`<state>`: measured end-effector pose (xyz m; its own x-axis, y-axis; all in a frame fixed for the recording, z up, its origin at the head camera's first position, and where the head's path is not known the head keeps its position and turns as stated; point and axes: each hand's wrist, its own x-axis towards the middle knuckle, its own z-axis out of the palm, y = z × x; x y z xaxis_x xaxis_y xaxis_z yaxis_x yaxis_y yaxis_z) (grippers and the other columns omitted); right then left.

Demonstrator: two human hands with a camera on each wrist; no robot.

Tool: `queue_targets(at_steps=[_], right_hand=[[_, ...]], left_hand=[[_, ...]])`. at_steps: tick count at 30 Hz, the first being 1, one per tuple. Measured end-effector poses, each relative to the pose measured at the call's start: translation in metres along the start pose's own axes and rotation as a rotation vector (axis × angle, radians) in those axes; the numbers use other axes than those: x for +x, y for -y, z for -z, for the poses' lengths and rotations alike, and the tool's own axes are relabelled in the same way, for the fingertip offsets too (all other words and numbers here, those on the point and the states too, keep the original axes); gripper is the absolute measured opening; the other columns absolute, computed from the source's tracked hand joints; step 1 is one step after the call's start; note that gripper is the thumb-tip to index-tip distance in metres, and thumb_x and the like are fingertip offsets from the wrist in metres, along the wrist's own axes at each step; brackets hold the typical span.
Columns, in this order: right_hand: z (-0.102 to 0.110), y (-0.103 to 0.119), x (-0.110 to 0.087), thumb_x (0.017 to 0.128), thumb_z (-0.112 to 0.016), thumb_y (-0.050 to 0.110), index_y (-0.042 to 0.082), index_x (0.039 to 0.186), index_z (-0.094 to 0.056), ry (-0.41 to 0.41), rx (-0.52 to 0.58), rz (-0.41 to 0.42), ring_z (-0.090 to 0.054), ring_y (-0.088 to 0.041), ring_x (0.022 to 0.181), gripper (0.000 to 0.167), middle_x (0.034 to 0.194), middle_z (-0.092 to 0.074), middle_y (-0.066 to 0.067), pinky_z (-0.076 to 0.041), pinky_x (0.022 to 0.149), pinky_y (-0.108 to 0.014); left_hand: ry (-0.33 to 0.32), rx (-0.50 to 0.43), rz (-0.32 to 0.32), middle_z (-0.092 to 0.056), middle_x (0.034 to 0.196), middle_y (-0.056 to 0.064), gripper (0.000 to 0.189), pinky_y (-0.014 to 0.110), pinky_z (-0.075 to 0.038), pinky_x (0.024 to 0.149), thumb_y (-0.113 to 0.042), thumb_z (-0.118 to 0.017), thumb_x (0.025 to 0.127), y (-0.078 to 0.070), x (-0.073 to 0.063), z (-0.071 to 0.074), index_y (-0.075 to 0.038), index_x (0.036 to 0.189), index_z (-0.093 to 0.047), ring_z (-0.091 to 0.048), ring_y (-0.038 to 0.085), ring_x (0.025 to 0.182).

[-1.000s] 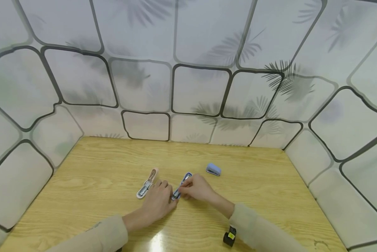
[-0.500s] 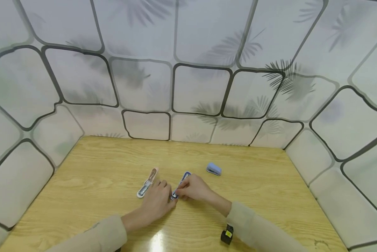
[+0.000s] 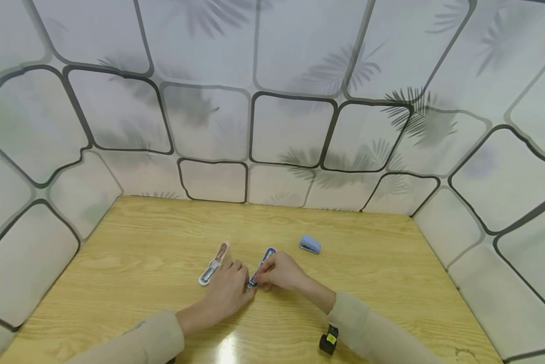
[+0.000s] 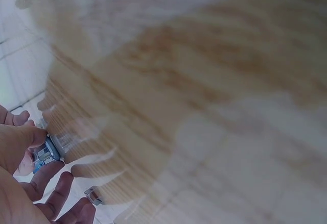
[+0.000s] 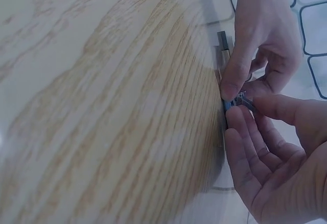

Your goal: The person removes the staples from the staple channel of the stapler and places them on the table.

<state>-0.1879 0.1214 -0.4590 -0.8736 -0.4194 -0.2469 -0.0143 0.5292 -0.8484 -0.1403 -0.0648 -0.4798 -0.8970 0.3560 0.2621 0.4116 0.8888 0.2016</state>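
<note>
An opened blue stapler (image 3: 269, 254) lies slanting on the table between both hands. My left hand (image 3: 228, 287) grips its near end between thumb and index finger. At the stapler's metal channel, my right hand (image 3: 282, 271) pinches a small grey metal piece (image 5: 248, 103) between thumb and fingers; whether it is a staple strip or part of the stapler cannot be told. Fingers hide much of the blue stapler. To the left, beside my left hand, lies an opened pink and white stapler (image 3: 207, 273), partly covered by the fingers.
A small closed periwinkle stapler (image 3: 310, 244) stands to the right, beyond my right hand. A black device with a yellow label (image 3: 329, 339) is near the right sleeve. Patterned panels (image 3: 281, 184) border the wooden table (image 3: 163, 227) at the back and sides.
My right hand has shifted slightly left and nearer along the blue stapler over the last second. The left hand stays at its near end.
</note>
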Motion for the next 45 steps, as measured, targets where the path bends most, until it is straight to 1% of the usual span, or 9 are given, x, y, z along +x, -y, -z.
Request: queue_targets(at_steps=[6,10,15,21,24,29,33,40,45], right_hand=[[0.006,0.000,-0.002,0.095,-0.078,0.015,0.001,0.095,-0.079,-0.010,0.038,0.017,-0.077,-0.017,0.067,0.015,0.086,-0.081,-0.013,-0.060,0.057,-0.026],[0.015,-0.001,-0.005,0.095,-0.078,0.017,0.001,0.098,-0.079,-0.009,0.057,-0.008,-0.077,-0.016,0.068,0.016,0.089,-0.082,-0.012,-0.061,0.059,-0.028],[0.028,-0.002,-0.008,0.096,-0.077,0.018,0.002,0.099,-0.079,0.004,0.045,-0.021,-0.073,-0.012,0.069,0.017,0.089,-0.081,-0.009,-0.061,0.062,-0.028],[0.042,-0.002,-0.016,0.097,-0.075,0.017,0.000,0.098,-0.078,0.022,0.026,-0.015,-0.077,-0.016,0.072,0.017,0.088,-0.081,-0.009,-0.060,0.061,-0.027],[0.045,-0.005,-0.020,0.097,-0.075,0.016,-0.001,0.097,-0.078,0.030,0.024,-0.021,-0.077,-0.015,0.070,0.016,0.087,-0.081,-0.011,-0.059,0.059,-0.026],[0.041,-0.012,-0.024,0.096,-0.076,0.015,-0.001,0.096,-0.078,0.049,0.049,-0.026,-0.072,-0.009,0.063,0.016,0.085,-0.081,-0.012,-0.058,0.057,-0.023],[0.034,-0.016,-0.027,0.096,-0.076,0.014,-0.002,0.098,-0.078,0.061,0.077,-0.034,-0.072,-0.009,0.063,0.017,0.086,-0.081,-0.014,-0.059,0.058,-0.024],[0.022,-0.024,-0.022,0.095,-0.077,0.016,0.003,0.094,-0.080,0.075,0.051,-0.054,-0.071,-0.008,0.061,0.014,0.081,-0.081,-0.008,-0.059,0.056,-0.023],[0.019,-0.023,-0.021,0.095,-0.077,0.016,0.004,0.091,-0.080,0.083,0.040,-0.073,-0.070,-0.007,0.058,0.013,0.076,-0.079,-0.004,-0.056,0.053,-0.020]], left_hand=[[0.000,-0.001,-0.006,-0.057,0.078,-0.002,0.034,0.029,-0.045,0.069,-0.037,-0.087,0.083,0.000,0.001,0.001,-0.014,0.075,-0.062,-0.047,0.014,0.074],[0.004,-0.006,-0.005,-0.057,0.078,-0.002,0.033,0.030,-0.045,0.070,-0.037,-0.087,0.083,-0.001,0.001,0.001,-0.014,0.076,-0.064,-0.047,0.015,0.075],[0.004,-0.009,0.003,-0.057,0.079,-0.002,0.033,0.031,-0.047,0.072,-0.037,-0.087,0.083,-0.001,0.002,0.000,-0.014,0.077,-0.065,-0.048,0.015,0.076],[-0.001,-0.018,0.008,-0.058,0.078,-0.002,0.032,0.031,-0.047,0.071,-0.037,-0.088,0.082,-0.001,0.002,-0.002,-0.013,0.079,-0.067,-0.047,0.015,0.076],[-0.011,-0.014,0.005,-0.057,0.078,-0.002,0.032,0.030,-0.046,0.071,-0.037,-0.088,0.081,-0.001,0.002,-0.002,-0.013,0.079,-0.067,-0.047,0.015,0.076],[-0.019,0.000,0.001,-0.058,0.078,-0.002,0.032,0.030,-0.046,0.070,-0.038,-0.088,0.081,-0.001,0.001,-0.002,-0.013,0.078,-0.067,-0.047,0.014,0.075],[-0.013,0.006,-0.001,-0.058,0.078,-0.003,0.032,0.029,-0.046,0.070,-0.038,-0.088,0.081,-0.001,0.001,-0.001,-0.013,0.079,-0.068,-0.047,0.014,0.075],[-0.007,0.006,0.000,-0.057,0.077,-0.003,0.031,0.029,-0.045,0.069,-0.037,-0.088,0.081,-0.001,0.000,0.000,-0.012,0.079,-0.069,-0.047,0.014,0.075],[-0.013,0.018,-0.009,-0.058,0.077,-0.003,0.032,0.028,-0.045,0.069,-0.037,-0.088,0.081,-0.001,-0.001,0.000,-0.012,0.079,-0.069,-0.048,0.014,0.075]])
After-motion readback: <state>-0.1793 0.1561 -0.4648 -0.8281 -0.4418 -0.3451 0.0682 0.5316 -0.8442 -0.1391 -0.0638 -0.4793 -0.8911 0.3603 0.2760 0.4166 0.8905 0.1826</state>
